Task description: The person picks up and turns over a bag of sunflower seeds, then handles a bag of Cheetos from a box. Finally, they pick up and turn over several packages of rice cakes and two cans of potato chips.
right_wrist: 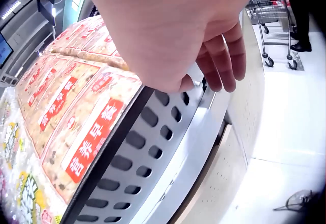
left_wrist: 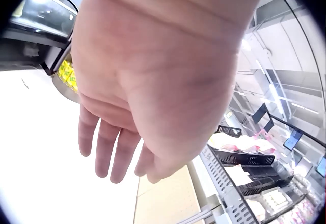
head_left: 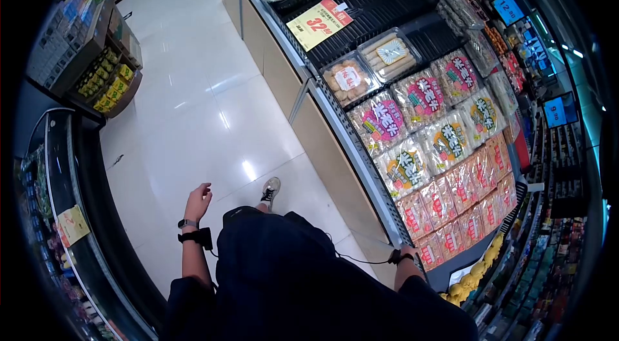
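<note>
I am watching the right hand (right_wrist: 173, 35) hanging at the perforated metal rail (right_wrist: 145, 157), its fingers loose and holding nothing that I am making out; whether it is touching the rail, I cannot tell. The left hand (head_left: 198, 201) is hanging over the aisle floor (head_left: 193, 141), relaxed and carrying nothing. Just beside the right hand, red-labelled snack packs (head_left: 464, 189) are lying in rows inside the rail. I am judging this an early point: neither hand is holding a pack, so any handling is waiting to be done. Farther along, yellow-labelled packs (head_left: 448, 141) and then pink-labelled packs (head_left: 425, 93) are filling the display. Beyond, one clear box (head_left: 350, 78) is holding round pieces, its neighbouring box (head_left: 390, 55) pale sticks. Farther still, a black slatted tray (head_left: 380, 6) is showing bare slats beside a 32.80 price sign (head_left: 319, 22).
</note>
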### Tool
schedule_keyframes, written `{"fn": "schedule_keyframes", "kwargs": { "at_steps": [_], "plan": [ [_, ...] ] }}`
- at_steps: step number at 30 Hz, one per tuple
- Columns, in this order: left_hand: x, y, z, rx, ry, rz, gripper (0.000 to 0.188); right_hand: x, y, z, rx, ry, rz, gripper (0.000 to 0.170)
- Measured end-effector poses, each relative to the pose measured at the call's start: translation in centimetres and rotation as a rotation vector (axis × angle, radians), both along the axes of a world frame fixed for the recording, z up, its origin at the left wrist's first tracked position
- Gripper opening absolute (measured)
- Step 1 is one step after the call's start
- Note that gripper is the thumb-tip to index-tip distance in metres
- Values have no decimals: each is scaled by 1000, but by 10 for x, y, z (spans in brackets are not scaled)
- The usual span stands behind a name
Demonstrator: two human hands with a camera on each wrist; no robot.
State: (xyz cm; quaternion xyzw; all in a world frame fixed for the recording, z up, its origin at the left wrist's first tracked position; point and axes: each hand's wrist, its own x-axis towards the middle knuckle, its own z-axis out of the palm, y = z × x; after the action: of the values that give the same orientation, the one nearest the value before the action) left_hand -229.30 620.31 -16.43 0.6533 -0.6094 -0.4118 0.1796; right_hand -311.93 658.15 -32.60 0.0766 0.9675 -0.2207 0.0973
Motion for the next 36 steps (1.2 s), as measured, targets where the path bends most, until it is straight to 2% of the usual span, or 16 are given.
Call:
{"fn": "schedule_keyframes", "kwargs": {
  "at_steps": [1,2,3,4,6,8,10,12,14,15,17,20,22,25,31,36],
  "plan": [
    [-3,-21,7,-28,35,10,43,25,-27,35,137,107,107,69],
    [-7,-41,13,-20,31,-14,43,3,-24,6,-104,-65,67,76],
    [-12,-60,19,8,70,-51,47,76,-84,101,220,-34,88,86],
    [-15,-78,23,37,109,-88,50,99,-107,124,150,-88,73,89],
    [-17,-108,24,50,87,-154,49,107,-116,109,132,38,127,95],
    [-19,-132,22,31,7,-223,48,114,-127,117,14,-95,53,96],
    [-20,-146,14,22,-1,-262,46,123,-133,123,-219,-177,-16,97],
    [-22,-157,9,20,22,-270,44,127,-132,123,-214,-146,6,96],
    [-22,-162,6,34,16,-308,43,128,-135,125,-302,-214,14,92],
    [-23,-164,3,49,7,-327,42,137,-146,141,-173,-206,71,87],
    [-24,-169,-2,61,-2,-358,40,122,-137,110,-217,-128,195,76],
    [-25,-176,-8,81,-16,-398,39,127,-148,105,-235,-56,129,61],
    [-25,-181,-10,86,-24,-436,40,134,-150,112,63,208,273,50],
    [-30,-190,-7,52,-43,-466,40,145,-163,155,69,129,260,39],
    [-48,-191,6,29,-62,-498,40,140,-164,174,103,113,304,33],
    [-63,-163,8,20,-44,-505,40,133,-161,180,129,48,346,31]
  ]
}}
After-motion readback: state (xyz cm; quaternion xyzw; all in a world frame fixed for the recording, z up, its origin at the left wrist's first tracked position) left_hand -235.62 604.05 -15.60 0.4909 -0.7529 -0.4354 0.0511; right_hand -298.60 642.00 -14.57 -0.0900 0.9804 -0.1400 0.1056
